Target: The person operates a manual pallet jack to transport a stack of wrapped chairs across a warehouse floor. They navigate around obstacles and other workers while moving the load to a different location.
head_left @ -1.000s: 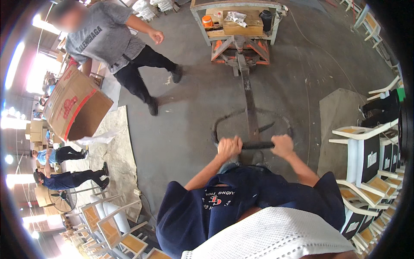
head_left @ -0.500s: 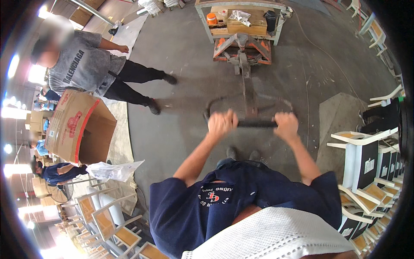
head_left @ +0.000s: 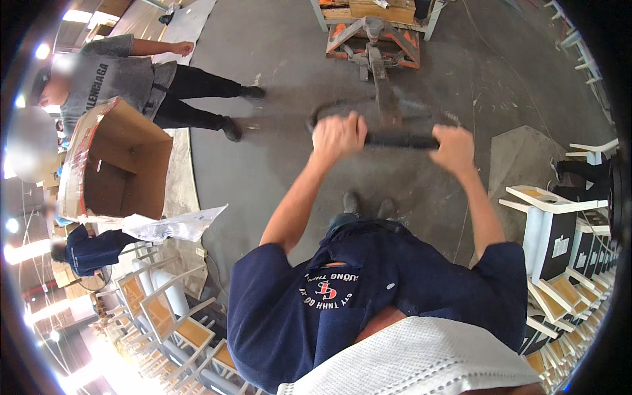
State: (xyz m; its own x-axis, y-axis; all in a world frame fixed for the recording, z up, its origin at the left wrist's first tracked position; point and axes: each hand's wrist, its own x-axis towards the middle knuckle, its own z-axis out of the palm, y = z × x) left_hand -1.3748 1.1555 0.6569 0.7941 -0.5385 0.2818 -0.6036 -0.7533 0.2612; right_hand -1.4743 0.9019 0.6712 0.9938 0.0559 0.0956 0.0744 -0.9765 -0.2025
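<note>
Both hands grip the black crossbar handle [head_left: 400, 140] of a pallet jack [head_left: 374, 47], whose worn orange and grey frame is ahead of me. My left hand [head_left: 338, 136] is wrapped round the bar's left end. Round its right end my right hand [head_left: 454, 148] is closed. The steering shaft runs from the bar to the jack's frame. Beyond the frame, a metal-legged wheeled stand or workbench [head_left: 431, 18] with a wooden box [head_left: 382, 8] on it is partly cut off by the picture's upper edge.
To the left a person in a grey shirt [head_left: 112, 79] stands near a large open cardboard box [head_left: 128, 164] and a clear plastic sheet [head_left: 174, 224]. Wooden chairs [head_left: 174, 322] crowd the lower left. White-framed chairs [head_left: 559, 204] line the right side, past a flat sheet [head_left: 520, 164] on the floor.
My hands and the handle have shifted farther from my body, with both hands still closed on the bar. The stand has slid toward the picture's upper edge, and the view has tilted.
</note>
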